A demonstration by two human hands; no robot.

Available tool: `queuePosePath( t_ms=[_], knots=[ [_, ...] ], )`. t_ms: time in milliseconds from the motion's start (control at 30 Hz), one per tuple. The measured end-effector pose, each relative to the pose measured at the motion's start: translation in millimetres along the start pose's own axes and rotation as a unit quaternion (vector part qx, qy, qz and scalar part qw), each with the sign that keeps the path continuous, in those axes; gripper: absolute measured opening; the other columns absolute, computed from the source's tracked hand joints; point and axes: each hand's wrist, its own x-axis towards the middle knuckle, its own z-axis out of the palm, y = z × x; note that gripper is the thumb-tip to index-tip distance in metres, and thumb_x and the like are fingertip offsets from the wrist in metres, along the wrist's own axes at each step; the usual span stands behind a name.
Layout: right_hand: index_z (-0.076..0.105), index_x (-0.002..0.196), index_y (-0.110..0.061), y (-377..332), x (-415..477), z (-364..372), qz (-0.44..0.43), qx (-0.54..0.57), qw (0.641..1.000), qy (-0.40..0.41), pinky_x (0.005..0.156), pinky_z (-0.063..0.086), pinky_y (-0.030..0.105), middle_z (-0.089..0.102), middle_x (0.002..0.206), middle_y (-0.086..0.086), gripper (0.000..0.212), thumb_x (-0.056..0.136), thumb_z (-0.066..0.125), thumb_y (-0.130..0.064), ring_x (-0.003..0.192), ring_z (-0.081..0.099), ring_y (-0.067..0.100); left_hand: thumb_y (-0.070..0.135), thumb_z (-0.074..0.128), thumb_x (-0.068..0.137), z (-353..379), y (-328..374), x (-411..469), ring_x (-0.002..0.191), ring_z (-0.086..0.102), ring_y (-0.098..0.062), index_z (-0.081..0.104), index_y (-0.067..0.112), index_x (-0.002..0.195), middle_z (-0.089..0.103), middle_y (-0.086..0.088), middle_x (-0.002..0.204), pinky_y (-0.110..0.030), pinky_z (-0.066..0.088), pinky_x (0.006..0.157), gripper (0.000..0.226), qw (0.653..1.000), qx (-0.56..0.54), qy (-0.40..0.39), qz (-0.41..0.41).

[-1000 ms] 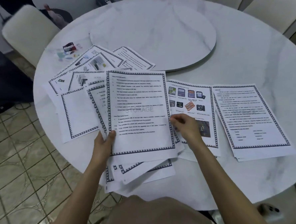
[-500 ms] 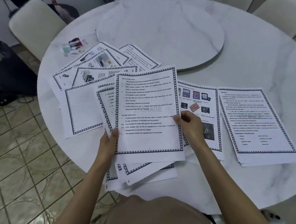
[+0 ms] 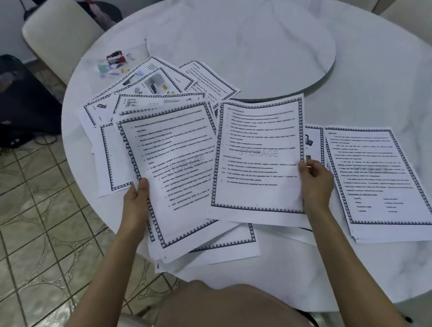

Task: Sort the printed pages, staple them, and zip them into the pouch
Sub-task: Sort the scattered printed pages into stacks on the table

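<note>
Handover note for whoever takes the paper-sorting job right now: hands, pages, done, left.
Right hand: grip on the right edge of one lifted page.
Left hand: grip on the unsorted bundle, left edge, partly hanging off the table.
Sorted stack lies flat at far right; a picture page peeks out beside it. Loose pages are fanned out behind.
Done: sorting partly under way.
Left: finish sorting, staple, zip into the pouch. I can't make out a stapler or pouch in view.
</note>
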Motion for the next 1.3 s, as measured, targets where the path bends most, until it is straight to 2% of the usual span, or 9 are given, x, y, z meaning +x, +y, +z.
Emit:
queuePosePath(
  t_ms=[67, 167, 300, 467, 567, 633, 1000, 1200, 1300],
  knots=[
    [0.066, 0.098, -0.004, 6, 2, -4, 0.01, -0.01, 1.0, 0.006, 0.066, 0.044, 0.011, 0.064, 0.086, 0.006, 0.019, 0.089, 0.061, -0.019, 0.082, 0.058, 0.016, 0.031, 0.035, 0.1, -9, 7, 1, 0.102, 0.056, -0.021, 0.047, 0.012, 0.13, 0.058, -0.003, 0.114, -0.036, 0.044, 0.092, 0.038, 1.0, -0.01, 0.018, 0.01],
    [0.066, 0.101, -0.001, 12, 3, -7, 0.013, -0.034, 0.999, 0.008, 0.06, 0.039, 0.0, 0.063, 0.089, 0.007, 0.021, 0.09, 0.059, -0.017, 0.082, 0.056, 0.016, 0.03, 0.036, 0.1, -21, 17, 3, 0.101, 0.056, -0.02, 0.046, 0.011, 0.132, 0.056, -0.001, 0.114, -0.033, 0.044, 0.087, 0.039, 0.998, -0.033, 0.052, 0.027],
    [0.064, 0.106, 0.0, 11, 1, -3, 0.027, -0.034, 0.999, 0.002, 0.077, 0.04, 0.019, 0.062, 0.094, 0.005, 0.023, 0.09, 0.058, -0.016, 0.087, 0.055, 0.015, 0.032, 0.037, 0.1, -35, 34, 4, 0.092, 0.06, -0.017, 0.048, 0.014, 0.129, 0.06, 0.002, 0.105, -0.033, 0.046, 0.082, 0.036, 0.995, -0.053, 0.079, 0.041],
    [0.065, 0.1, -0.001, 9, -3, 10, 0.03, -0.03, 0.999, -0.032, 0.055, 0.038, 0.002, 0.062, 0.088, 0.008, 0.019, 0.09, 0.058, -0.015, 0.08, 0.053, 0.016, 0.036, 0.038, 0.099, -47, 47, 10, 0.084, 0.064, -0.006, 0.053, 0.015, 0.122, 0.065, 0.008, 0.096, -0.024, 0.052, 0.068, 0.035, 0.993, -0.067, 0.084, 0.057],
    [0.065, 0.099, 0.001, 10, -1, 15, 0.032, -0.039, 0.998, -0.029, 0.058, 0.039, 0.006, 0.061, 0.085, 0.007, 0.02, 0.09, 0.058, -0.015, 0.08, 0.053, 0.016, 0.035, 0.036, 0.099, -48, 52, 11, 0.074, 0.066, 0.001, 0.054, 0.019, 0.114, 0.065, 0.011, 0.093, -0.017, 0.053, 0.061, 0.028, 0.992, -0.059, 0.081, 0.077],
    [0.065, 0.099, 0.001, 11, 0, 17, 0.044, -0.043, 0.998, -0.016, 0.065, 0.038, 0.019, 0.061, 0.086, 0.009, 0.02, 0.091, 0.057, -0.016, 0.079, 0.052, 0.017, 0.035, 0.037, 0.099, -49, 55, 13, 0.074, 0.067, 0.002, 0.057, 0.023, 0.105, 0.068, 0.012, 0.089, -0.019, 0.054, 0.063, 0.024, 0.991, -0.068, 0.078, 0.08],
    [0.063, 0.108, 0.0, 12, 4, 11, 0.096, 0.008, 0.994, 0.043, 0.083, 0.041, 0.022, 0.065, 0.11, 0.018, 0.022, 0.092, 0.056, -0.012, 0.09, 0.053, 0.015, 0.031, 0.036, 0.1, -42, 58, 14, 0.071, 0.067, 0.003, 0.052, 0.018, 0.115, 0.064, 0.009, 0.095, -0.015, 0.053, 0.057, 0.026, 0.989, -0.087, 0.07, 0.1],
    [0.064, 0.108, 0.0, 9, 3, 9, 0.098, 0.002, 0.993, 0.063, 0.081, 0.041, 0.022, 0.065, 0.106, 0.017, 0.023, 0.093, 0.055, -0.014, 0.088, 0.053, 0.015, 0.035, 0.039, 0.099, -43, 61, 15, 0.093, 0.066, -0.01, 0.054, 0.016, 0.122, 0.068, 0.005, 0.104, -0.028, 0.056, 0.074, 0.034, 0.987, -0.099, 0.064, 0.104],
    [0.063, 0.108, 0.001, 8, 4, 7, 0.1, 0.002, 0.991, 0.083, 0.082, 0.041, 0.021, 0.062, 0.097, 0.011, 0.024, 0.093, 0.054, -0.014, 0.09, 0.054, 0.018, 0.033, 0.039, 0.099, -46, 63, 13, 0.084, 0.068, -0.005, 0.057, 0.022, 0.111, 0.071, 0.013, 0.089, -0.024, 0.057, 0.068, 0.025, 0.984, -0.115, 0.082, 0.108]
  ],
)
